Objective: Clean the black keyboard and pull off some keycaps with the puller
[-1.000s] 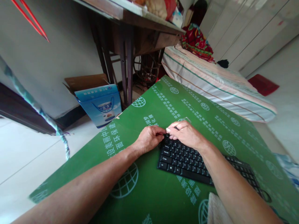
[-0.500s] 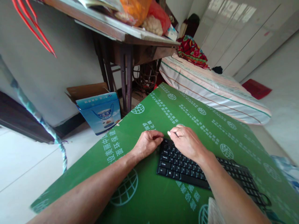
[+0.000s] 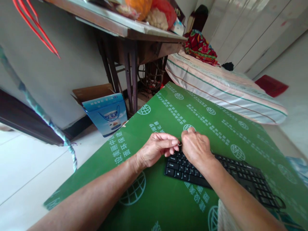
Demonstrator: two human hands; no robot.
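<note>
My left hand (image 3: 160, 148) is closed in a pinch, thumb against forefinger, above the left end of a black keyboard (image 3: 202, 182). At its fingertips shows a small dark curved piece (image 3: 179, 145), thin like wire or cord; its kind is too small to tell. My right hand (image 3: 196, 146) is closed just beside it, over the keyboard's upper left keys. Its fingertips are turned away, so what they hold is hidden. The keyboard lies flat on a green board (image 3: 163, 199) with pale print, and a looped cable (image 3: 280, 202) shows at its right end.
Beyond the board's left edge, a blue carton (image 3: 107, 117) stands on the floor. A wooden table (image 3: 144, 35) with bags on it is behind, and a striped mattress (image 3: 231, 89) lies at the back right. Pale cloth (image 3: 227, 218) sits by my right forearm.
Both hands have come closer together; the left has moved right to the right hand's fingers. A small dark piece now shows between them. The whole view has shifted slightly.
</note>
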